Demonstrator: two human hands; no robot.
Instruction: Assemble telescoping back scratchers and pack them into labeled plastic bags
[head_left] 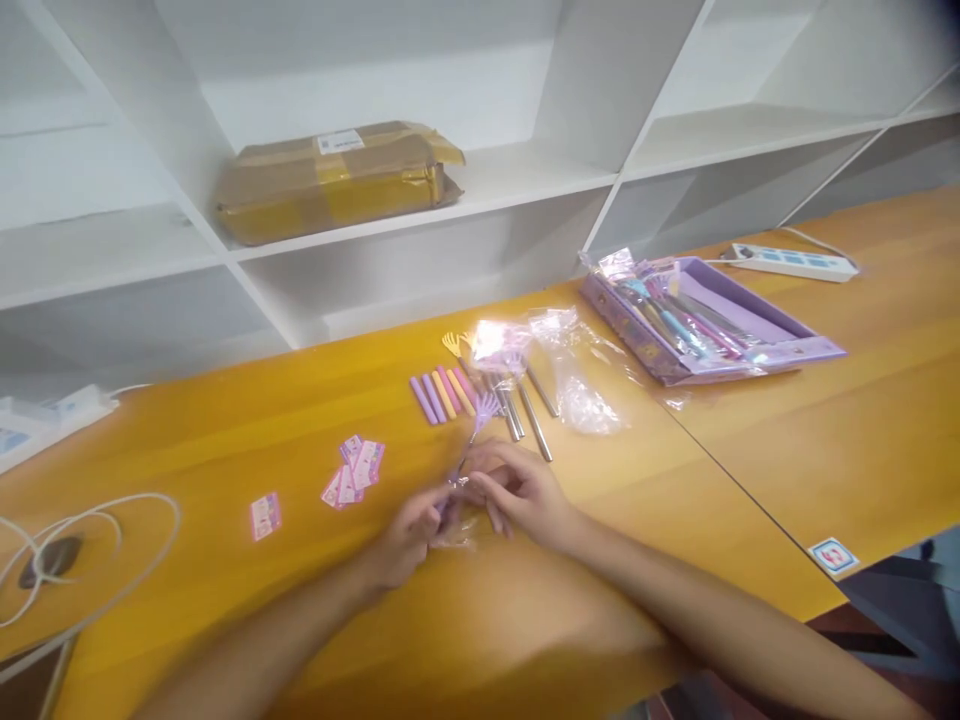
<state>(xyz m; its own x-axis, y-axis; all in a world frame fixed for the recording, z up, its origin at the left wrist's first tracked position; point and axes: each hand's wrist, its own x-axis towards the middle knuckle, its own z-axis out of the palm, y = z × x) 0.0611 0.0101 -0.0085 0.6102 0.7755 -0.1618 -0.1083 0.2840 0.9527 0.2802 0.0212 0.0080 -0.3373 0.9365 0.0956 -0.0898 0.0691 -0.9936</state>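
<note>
Between my hands is a back scratcher (487, 408) with a small purple claw head and a thin metal stem, pointing away from me. My left hand (411, 533) is closed around its lower end, where a bit of clear plastic wrapper (459, 540) shows underneath. My right hand (525, 495) pinches at shiny plastic near the stem; its exact hold is partly hidden. Just beyond lie several purple, orange and pink handle sleeves (441, 396), metal tubes (535, 424) and a yellow claw head (451, 344). Small pink cards (354, 470) lie to the left.
Crumpled clear bags (581, 395) lie behind the tubes. A purple box (780, 310) at the right holds packaged scratchers (686, 320). Power strips (795, 262) sit at both sides, with a white cable (169, 540) at left. A taped parcel (341, 185) rests on the shelf.
</note>
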